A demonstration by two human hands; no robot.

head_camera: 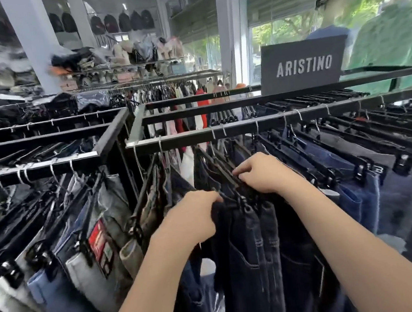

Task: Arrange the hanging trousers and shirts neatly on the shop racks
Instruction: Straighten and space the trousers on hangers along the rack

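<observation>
Dark jeans (250,250) hang from black clip hangers on the black rack rail (274,122) in front of me. My left hand (195,218) grips the waistband of the dark jeans at their left edge. My right hand (262,171) is closed on the black clip hanger (224,169) of the same bunch, fingers curled over its bar. More blue and dark jeans (357,187) hang in a row to the right along the same rail.
A second rack (42,168) on the left carries grey and light-blue jeans (60,295). A black "ARISTINO" sign (303,65) stands on the rack top. Mannequins (394,31) stand by the window at right. Further racks and shelves of clothes fill the back.
</observation>
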